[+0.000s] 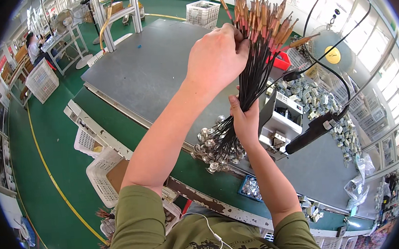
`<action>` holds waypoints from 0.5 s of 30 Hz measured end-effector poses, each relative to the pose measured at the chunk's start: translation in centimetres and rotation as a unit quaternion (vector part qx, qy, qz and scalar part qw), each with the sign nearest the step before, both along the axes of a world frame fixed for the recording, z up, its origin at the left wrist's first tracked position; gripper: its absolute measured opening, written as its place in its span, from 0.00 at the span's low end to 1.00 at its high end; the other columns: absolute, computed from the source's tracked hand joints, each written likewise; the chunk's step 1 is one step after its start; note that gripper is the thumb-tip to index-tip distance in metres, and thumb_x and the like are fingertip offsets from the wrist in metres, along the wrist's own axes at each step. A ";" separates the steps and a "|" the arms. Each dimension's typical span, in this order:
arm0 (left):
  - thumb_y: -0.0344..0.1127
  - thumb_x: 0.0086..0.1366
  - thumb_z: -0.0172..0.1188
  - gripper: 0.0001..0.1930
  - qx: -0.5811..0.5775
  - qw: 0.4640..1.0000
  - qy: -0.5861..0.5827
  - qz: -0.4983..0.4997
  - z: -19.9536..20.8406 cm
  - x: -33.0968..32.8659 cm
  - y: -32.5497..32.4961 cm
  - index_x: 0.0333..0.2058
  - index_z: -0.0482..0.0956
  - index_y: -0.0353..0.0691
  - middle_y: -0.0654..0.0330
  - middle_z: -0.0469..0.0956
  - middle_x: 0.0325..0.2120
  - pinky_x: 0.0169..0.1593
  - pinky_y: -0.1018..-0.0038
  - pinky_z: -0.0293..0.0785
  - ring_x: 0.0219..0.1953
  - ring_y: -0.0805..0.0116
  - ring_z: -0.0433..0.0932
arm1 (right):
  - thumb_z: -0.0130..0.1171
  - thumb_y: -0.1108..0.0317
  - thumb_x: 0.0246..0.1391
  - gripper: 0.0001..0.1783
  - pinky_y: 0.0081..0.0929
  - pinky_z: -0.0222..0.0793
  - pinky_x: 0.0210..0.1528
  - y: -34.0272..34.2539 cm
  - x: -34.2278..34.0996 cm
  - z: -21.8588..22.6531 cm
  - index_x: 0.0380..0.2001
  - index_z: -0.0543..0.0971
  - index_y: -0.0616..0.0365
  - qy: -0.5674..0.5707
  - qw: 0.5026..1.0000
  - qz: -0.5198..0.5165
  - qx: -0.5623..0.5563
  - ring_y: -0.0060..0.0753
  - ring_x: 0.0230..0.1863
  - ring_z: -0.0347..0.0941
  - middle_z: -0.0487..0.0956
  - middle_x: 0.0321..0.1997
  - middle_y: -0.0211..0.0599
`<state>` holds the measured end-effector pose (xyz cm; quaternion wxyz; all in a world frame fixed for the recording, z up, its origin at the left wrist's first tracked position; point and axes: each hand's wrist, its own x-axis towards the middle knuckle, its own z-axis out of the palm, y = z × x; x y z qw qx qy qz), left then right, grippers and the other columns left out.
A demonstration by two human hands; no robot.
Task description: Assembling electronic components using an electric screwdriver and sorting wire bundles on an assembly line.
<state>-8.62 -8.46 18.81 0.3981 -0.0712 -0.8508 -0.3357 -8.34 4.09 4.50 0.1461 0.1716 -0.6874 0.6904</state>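
Note:
A thick bundle of black cables (255, 69) stands upright before me over the worktable. Reddish-brown sleeves with copper-coloured tips (266, 15) fan out at its top. Round silver metal caps (210, 147) hang in a cluster at its lower end. My right hand (245, 121) is wrapped round the bundle's lower part, just above the caps. Higher up, my left hand (215, 54) has its fingers curled in against the bundle's left side, just below the sleeves. Its fingertips are partly hidden, but they close on the cables there.
Right of the bundle is a small metal machine (282, 114) on the grey worktable (157, 53); a black-handled tool (309, 135) hangs by it. Piled metal parts (313, 98), a red bin (280, 62) and a fan (331, 53) lie beyond. A blue tray (251, 188) sits nearer me.

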 end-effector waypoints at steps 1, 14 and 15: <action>0.39 0.59 0.58 0.11 0.006 1.000 -0.008 -0.006 0.0 0.0 0.0 0.32 0.77 0.36 0.52 0.81 0.28 0.37 0.63 0.78 0.32 0.52 0.81 | 0.62 0.63 0.59 0.21 0.15 0.59 0.26 -0.1 0.0 0.0 0.50 0.68 0.60 -0.005 1.000 0.001 -0.002 0.14 0.24 0.63 0.70 0.28 0.24; 0.33 0.59 0.61 0.07 0.106 0.990 0.085 -0.034 -2.2 1.1 1.2 0.34 0.77 0.38 0.60 0.82 0.29 0.33 0.74 0.75 0.29 0.67 0.82 | 0.60 0.66 0.60 0.18 0.16 0.58 0.24 0.0 -0.5 0.6 0.49 0.69 0.62 -0.019 1.000 -0.011 0.011 0.15 0.23 0.63 0.70 0.26 0.25; 0.33 0.60 0.61 0.07 0.081 0.988 0.116 -0.054 -2.4 1.3 1.2 0.36 0.77 0.38 0.61 0.82 0.29 0.32 0.75 0.74 0.29 0.68 0.81 | 0.60 0.66 0.60 0.18 0.16 0.58 0.24 0.0 -0.6 0.5 0.49 0.69 0.62 -0.023 1.000 -0.013 0.010 0.15 0.23 0.63 0.70 0.26 0.25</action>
